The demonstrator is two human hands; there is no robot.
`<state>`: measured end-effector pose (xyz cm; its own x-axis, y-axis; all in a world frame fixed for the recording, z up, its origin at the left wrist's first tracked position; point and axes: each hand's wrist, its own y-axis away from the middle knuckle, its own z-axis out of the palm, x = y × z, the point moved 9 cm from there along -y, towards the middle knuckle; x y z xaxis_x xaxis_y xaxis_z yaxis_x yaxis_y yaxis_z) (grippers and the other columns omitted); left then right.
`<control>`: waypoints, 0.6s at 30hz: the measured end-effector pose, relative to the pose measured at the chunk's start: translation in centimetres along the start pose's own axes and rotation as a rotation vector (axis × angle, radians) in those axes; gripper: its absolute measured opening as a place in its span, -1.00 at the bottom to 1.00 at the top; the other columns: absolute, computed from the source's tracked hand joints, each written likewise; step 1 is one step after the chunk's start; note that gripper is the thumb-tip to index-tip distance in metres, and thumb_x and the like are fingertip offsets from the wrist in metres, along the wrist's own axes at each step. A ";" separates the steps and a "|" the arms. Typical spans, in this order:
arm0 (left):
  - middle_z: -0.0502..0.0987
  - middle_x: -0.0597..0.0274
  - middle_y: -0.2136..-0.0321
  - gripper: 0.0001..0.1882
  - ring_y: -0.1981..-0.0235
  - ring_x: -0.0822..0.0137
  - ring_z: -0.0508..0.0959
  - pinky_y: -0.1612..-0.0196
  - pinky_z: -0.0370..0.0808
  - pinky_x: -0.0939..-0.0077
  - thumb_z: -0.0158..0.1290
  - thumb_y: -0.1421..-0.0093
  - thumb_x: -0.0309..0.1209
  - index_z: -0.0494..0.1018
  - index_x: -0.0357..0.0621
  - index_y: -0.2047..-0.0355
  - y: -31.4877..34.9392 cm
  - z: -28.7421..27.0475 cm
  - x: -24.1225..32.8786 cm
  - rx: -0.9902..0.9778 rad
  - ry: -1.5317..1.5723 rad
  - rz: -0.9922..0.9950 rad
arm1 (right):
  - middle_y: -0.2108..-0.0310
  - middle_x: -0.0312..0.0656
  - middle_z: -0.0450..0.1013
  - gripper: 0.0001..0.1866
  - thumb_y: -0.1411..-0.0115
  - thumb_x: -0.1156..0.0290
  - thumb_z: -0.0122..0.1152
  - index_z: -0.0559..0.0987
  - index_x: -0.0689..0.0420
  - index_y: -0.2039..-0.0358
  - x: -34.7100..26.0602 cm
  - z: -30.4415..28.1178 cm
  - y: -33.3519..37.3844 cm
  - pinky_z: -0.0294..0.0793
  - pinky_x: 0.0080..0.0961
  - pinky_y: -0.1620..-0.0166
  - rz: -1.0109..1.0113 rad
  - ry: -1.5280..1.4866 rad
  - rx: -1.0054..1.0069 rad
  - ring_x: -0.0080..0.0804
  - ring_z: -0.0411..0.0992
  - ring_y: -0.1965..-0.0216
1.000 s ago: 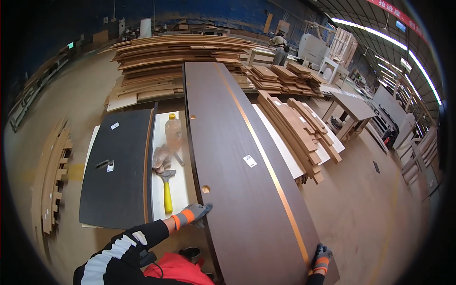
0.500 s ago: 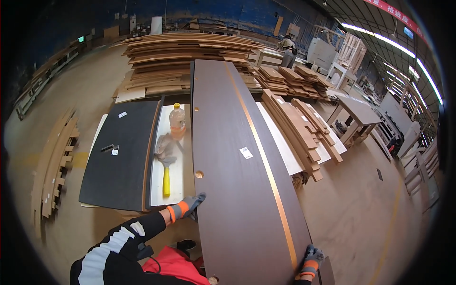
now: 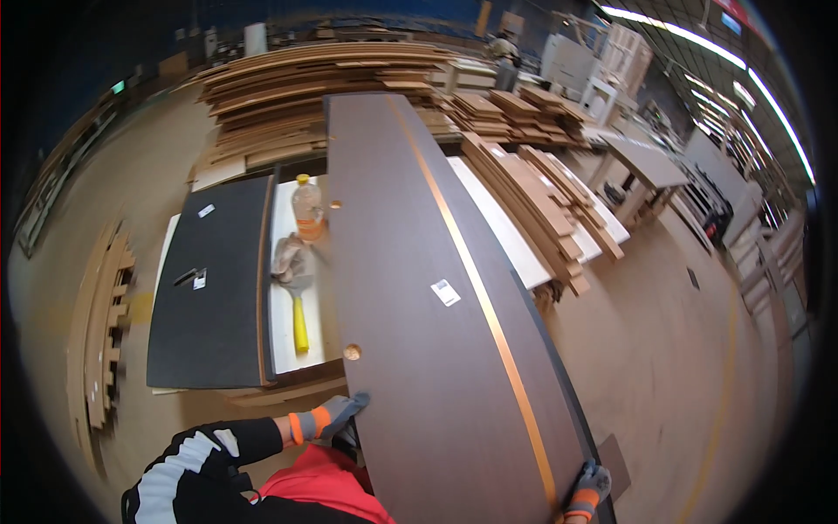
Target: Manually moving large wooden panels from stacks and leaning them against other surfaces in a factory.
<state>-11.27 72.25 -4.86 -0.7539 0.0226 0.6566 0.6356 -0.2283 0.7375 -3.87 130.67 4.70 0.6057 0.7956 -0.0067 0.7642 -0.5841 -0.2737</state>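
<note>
A long brown board point(image 3: 410, 349) with a gold strip point(image 3: 486, 323) and a small white label point(image 3: 445, 293) stretches away from me. Round holes run near its left edge. On that edge my left hand point(image 3: 339, 414), in a grey and orange glove, grips with the fingers over the top. My right hand point(image 3: 592, 487), gloved alike, holds the right edge close to me; its fingertips are partly hidden. Along the right side, a dark board edge point(image 3: 559, 349) shows under the brown board. Left of it lie a yellow-handled scraper point(image 3: 300, 323), a crumpled rag point(image 3: 289, 258) and a yellow-capped bottle point(image 3: 307, 210).
A dark panel point(image 3: 209, 297) lies at the left. Stacked boards point(image 3: 323, 79) stand across the far side, with brown planks point(image 3: 524, 201) to the right. More planks point(image 3: 96, 332) rest on the floor at far left. Further right stands a table point(image 3: 646, 162); a person point(image 3: 504, 61) is in the background.
The brown board has slid toward me past the bottle and scraper, both hands still on its edges. More of the dark edge beneath shows at right. My view has also shifted.
</note>
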 end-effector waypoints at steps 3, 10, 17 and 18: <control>0.53 0.09 0.23 -0.37 0.24 0.20 0.57 0.27 0.55 0.22 -0.18 -0.22 0.11 0.35 -0.22 0.02 0.9 0.5 -2.1 -0.135 0.031 -0.077 | 0.54 0.04 0.43 -0.60 -0.14 0.14 0.04 0.51 0.23 0.62 1.5 -0.1 1.9 0.36 -0.19 0.31 0.032 0.055 -0.027 0.00 0.41 0.44; 0.23 0.06 -0.16 -0.31 -0.17 0.08 0.26 -0.21 0.17 0.07 -0.28 -0.25 0.12 0.08 -0.11 -0.22 -2.0 -4.2 8.0 -0.441 0.728 0.215 | 0.49 -0.02 0.45 -0.63 -0.15 0.17 0.00 0.52 0.19 0.62 1.1 -1.0 5.5 0.36 -0.24 0.25 0.063 0.081 -0.073 -0.06 0.40 0.37; 0.35 0.07 -0.04 -0.31 -0.02 0.06 0.37 -0.10 0.30 0.12 -0.27 -0.21 0.19 0.25 -0.11 -0.09 -10.0 -11.1 12.2 -0.325 0.765 0.369 | 0.48 -0.03 0.45 -0.62 -0.15 0.16 0.03 0.53 0.21 0.59 -0.2 -2.5 8.2 0.37 -0.24 0.26 0.110 0.041 -0.066 -0.06 0.41 0.36; 0.37 0.08 -0.02 -0.32 0.01 0.06 0.38 -0.08 0.31 0.12 -0.26 -0.20 0.20 0.27 -0.10 -0.07 -10.3 -11.7 11.6 -0.257 0.822 0.353 | 0.49 -0.03 0.45 -0.62 -0.15 0.16 0.03 0.53 0.21 0.61 0.3 -2.3 8.5 0.37 -0.24 0.28 0.183 0.050 -0.095 -0.06 0.41 0.38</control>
<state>-28.50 63.50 -6.66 -0.4672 -0.7636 0.4457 0.8682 -0.3010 0.3945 3.36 125.60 4.63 0.7449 0.6671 0.0004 0.6562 -0.7326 -0.1806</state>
